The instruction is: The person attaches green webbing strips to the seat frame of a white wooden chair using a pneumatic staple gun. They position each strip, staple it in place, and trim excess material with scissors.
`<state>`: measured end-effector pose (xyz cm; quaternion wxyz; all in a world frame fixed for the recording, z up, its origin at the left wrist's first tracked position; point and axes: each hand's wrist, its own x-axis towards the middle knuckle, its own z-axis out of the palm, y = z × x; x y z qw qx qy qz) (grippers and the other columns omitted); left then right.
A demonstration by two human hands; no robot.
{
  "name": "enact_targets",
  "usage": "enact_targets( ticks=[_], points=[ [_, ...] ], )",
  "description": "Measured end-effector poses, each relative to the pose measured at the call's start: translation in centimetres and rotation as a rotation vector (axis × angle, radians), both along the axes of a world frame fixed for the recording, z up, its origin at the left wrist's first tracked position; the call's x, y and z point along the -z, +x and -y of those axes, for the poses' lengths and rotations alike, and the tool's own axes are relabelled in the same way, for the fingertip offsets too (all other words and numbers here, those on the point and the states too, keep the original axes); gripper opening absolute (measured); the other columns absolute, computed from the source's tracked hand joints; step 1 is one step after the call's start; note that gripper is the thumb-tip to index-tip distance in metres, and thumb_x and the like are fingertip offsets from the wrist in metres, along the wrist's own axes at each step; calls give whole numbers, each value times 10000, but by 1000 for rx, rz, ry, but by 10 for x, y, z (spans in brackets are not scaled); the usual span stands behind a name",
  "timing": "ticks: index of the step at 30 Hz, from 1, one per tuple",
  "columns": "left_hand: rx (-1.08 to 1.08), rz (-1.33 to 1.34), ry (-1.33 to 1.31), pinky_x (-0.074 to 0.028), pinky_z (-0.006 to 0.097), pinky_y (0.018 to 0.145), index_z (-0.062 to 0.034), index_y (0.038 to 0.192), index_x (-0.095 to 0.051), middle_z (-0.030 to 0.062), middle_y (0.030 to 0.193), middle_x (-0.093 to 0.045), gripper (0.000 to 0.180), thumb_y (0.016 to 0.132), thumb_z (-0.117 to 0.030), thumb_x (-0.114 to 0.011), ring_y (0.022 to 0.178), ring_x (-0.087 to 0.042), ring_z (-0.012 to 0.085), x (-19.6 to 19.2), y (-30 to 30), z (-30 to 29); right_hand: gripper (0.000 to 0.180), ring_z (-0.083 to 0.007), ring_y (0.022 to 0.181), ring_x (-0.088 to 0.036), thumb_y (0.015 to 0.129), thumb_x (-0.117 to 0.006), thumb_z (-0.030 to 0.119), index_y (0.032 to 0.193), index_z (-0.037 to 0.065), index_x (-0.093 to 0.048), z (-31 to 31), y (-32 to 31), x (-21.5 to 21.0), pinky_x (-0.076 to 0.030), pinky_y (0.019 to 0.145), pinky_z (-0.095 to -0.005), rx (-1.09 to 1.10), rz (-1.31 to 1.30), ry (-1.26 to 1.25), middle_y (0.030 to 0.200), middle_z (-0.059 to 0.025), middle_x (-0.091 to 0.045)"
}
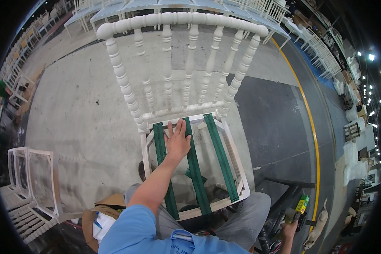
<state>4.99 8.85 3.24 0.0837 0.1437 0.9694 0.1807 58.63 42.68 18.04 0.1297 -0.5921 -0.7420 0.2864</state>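
Observation:
My left hand (pixel 177 142) lies flat at the back of a white chair's seat frame, fingers stretched and nothing gripped. It rests at the middle green webbing strap (pixel 198 182), beside the left green strap (pixel 161 146). A third green strap (pixel 221 156) runs down the right side of the seat frame (pixel 237 169). The white spindle back of the chair (pixel 186 67) stands upright beyond my hand. Low at the right, my right hand (pixel 288 232) is closed around a dark staple gun (pixel 299 211) with a green and yellow part on it. Its fingers are partly hidden.
Another unpainted chair frame (pixel 42 182) lies at the left. A brown paper bag (pixel 89 226) with white stuff stands near my left leg. Dark bars (pixel 283 199) are by my right knee. A dog (pixel 318 226) lies near the yellow floor line (pixel 311 127). White chairs (pixel 135 6) line the back.

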Motion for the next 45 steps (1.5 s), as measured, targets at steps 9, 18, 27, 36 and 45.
enact_targets(
  ticks=[9, 18, 27, 36, 45],
  points=[
    [5, -24, 62, -231, 635, 1236, -174, 1638, -276, -36, 1717, -183, 773, 978, -366, -630, 1579, -142, 381, 2, -1, 6, 429, -163, 923, -641, 910, -793, 217, 1262, 25, -641, 68, -312, -64, -510, 833, -335, -570, -307, -621, 1071, -35, -701],
    [19, -38, 86, -255, 614, 1232, -193, 1648, -236, -61, 1722, -155, 847, 937, -283, -688, 1590, -115, 345, 9, 0, 13, 237, -102, 563, -600, 955, -770, 226, 1072, 35, -692, 196, -514, 72, -489, 471, -268, -725, -417, -805, 799, -5, -668],
    [2, -8, 130, -229, 620, 1240, -207, 1653, -223, -56, 1725, -147, 868, 922, -236, -689, 1596, -99, 344, 11, -2, 14, 206, -97, 504, -589, 973, -747, 220, 1000, 19, -709, 209, -537, 110, -467, 433, -255, -774, -415, -680, 782, -17, -682],
    [3, 12, 164, -203, 610, 1255, -194, 1641, -249, -44, 1723, -150, 859, 914, -218, -705, 1596, -84, 365, 11, -2, 15, 213, -102, 487, -573, 967, -755, 219, 977, 16, -691, 213, -542, 111, -438, 419, -274, -795, -391, -630, 714, -12, -654],
    [-228, -93, 601, -444, 484, 1038, -55, 1414, -529, 190, 1450, -525, 562, 897, -164, -722, 1269, -544, 359, 28, -2, 6, 218, -106, 482, -562, 959, -760, 218, 973, 12, -691, 219, -538, 98, -433, 424, -277, -805, -399, -645, 706, -18, -650]
  ],
)
